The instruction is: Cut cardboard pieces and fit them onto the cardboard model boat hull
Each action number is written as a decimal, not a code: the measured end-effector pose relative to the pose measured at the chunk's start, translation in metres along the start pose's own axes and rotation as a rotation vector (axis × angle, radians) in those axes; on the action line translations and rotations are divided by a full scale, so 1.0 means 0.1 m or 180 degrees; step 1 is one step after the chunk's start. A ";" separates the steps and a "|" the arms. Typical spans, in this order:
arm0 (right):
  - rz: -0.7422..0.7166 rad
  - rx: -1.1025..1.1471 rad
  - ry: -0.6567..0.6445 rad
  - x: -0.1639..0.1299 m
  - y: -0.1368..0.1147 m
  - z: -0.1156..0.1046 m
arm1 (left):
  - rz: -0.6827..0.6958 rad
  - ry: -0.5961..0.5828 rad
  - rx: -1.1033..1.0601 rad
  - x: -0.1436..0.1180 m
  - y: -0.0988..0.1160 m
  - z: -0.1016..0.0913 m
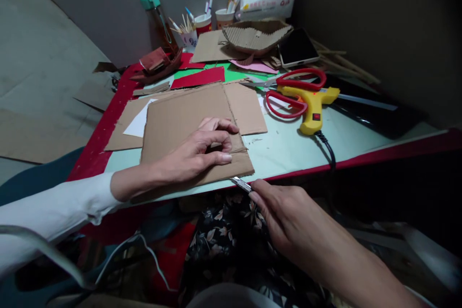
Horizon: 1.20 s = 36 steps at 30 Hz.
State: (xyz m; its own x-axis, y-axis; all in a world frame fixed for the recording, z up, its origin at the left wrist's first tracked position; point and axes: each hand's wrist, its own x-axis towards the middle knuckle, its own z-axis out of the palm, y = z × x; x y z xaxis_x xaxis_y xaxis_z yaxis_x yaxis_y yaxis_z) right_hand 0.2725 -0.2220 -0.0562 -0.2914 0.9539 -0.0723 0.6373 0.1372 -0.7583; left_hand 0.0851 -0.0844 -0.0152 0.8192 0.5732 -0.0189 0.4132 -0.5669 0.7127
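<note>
Dim scene, lit from above; brightest around the left hand (195,154) on the cardboard (187,120). Deep shadow beyond the right hand (288,216). Edges are bent by wide-angle distortion.

A single head-worn camera looks forward and down from above the person's lap, close to both hands. The left hand (197,154) sits near the centre of the frame, the right hand (288,221) below and to its right, nearer the lens. Beyond the hands the table (288,147) recedes toward a wall.
</note>
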 end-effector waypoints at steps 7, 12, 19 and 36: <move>-0.0030 0.0009 0.0018 0.00 0.01 0.05 | 0.0115 0.0007 0.0058 -0.01 -0.06 0.00; -0.0065 0.0061 -0.0004 0.07 -0.01 0.11 | 0.0154 0.0013 -0.0099 0.01 -0.05 0.00; -0.0144 0.0084 0.0163 -0.03 0.00 0.21 | 0.0214 -0.0074 -0.0064 0.00 -0.06 0.03; 0.0022 -0.0105 0.0106 -0.10 -0.02 0.22 | 0.0179 0.0069 -0.0135 0.01 -0.07 0.08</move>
State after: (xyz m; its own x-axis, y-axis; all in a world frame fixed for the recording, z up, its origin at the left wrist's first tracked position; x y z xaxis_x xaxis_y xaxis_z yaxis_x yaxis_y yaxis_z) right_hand 0.2592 -0.2377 -0.0683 -0.2634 0.9631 -0.0554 0.6624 0.1388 -0.7362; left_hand 0.0863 -0.0844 -0.0254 0.8316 0.5541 0.0369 0.3491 -0.5733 0.7413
